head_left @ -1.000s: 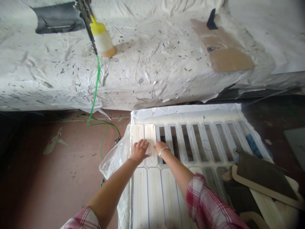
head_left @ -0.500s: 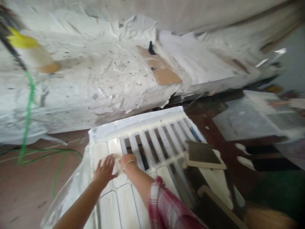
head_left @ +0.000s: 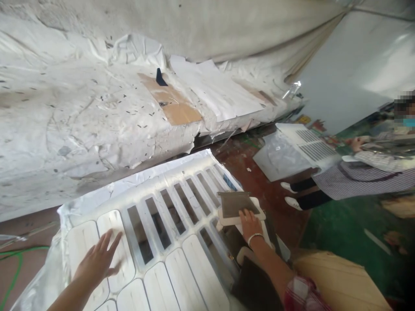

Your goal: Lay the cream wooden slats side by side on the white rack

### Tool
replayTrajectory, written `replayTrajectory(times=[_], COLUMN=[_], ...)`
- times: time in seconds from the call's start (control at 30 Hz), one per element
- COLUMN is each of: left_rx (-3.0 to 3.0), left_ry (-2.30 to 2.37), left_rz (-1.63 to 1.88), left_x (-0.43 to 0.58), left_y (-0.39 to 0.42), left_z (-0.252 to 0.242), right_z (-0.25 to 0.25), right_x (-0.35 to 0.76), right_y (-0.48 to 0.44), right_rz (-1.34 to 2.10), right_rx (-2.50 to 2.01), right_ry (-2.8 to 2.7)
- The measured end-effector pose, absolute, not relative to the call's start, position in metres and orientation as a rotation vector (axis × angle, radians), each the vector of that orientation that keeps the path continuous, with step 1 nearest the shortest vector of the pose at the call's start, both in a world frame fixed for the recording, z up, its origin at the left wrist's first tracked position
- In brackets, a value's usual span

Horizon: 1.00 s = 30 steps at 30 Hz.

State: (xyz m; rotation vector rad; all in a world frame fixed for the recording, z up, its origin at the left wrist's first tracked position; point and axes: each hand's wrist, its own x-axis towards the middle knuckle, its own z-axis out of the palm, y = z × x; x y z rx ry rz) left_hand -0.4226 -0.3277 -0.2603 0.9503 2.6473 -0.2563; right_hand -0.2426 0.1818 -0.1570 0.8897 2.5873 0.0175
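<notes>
A white slotted frame (head_left: 136, 196) stretches out in front of me, lined around its edge with plastic sheeting. White panels with rounded corners (head_left: 204, 270) fill several of its places, while other slots show dark gaps. My left hand (head_left: 97, 259) has its fingers spread over a white panel (head_left: 113, 220) at the left side; I cannot tell whether it presses on it. At the frame's right end lies a loose pile, with a grey-brown mesh piece with a pale border (head_left: 231, 205) on top. My right hand (head_left: 251, 224) rests its outstretched fingers on that piece.
A long bench under stained white cloth (head_left: 106, 129) runs along the back, with cardboard (head_left: 181, 112) on it. Another person (head_left: 372, 168) stands at right beside a second slotted frame (head_left: 311, 142). A green hose (head_left: 14, 276) lies on the floor at left.
My right hand has left the white panel beside the left hand and reached right to the mesh piece on the pile. My view has turned right; the left hand stays over the white panels.
</notes>
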Motion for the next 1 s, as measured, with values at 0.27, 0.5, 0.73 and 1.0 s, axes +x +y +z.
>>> replayTrajectory(times=[0.27,0.5,0.73,1.0], left_rx=[0.656,0.419,0.146,-0.258], left_ry=[2.546,2.739,2.613,2.514], left_rz=[-0.220,0.561,0.882,1.180], left_x=[-0.419,-0.346,-0.327,-0.363], left_y=[-0.296,-0.234,-0.241,-0.261], left_z=[-0.221,-0.204,-0.226,-0.217], right_z=[-0.173,-0.106,-0.136,-0.172], right_x=[-0.248,-0.303,-0.358,-0.378], right_y=[0.248,0.171,-0.015,-0.080], right_rz=[0.185,-0.797,-1.647,-1.307], right_rx=[0.410,0.509,0.611,0.532], right_ry=[2.668,3.043,2.447,2.808])
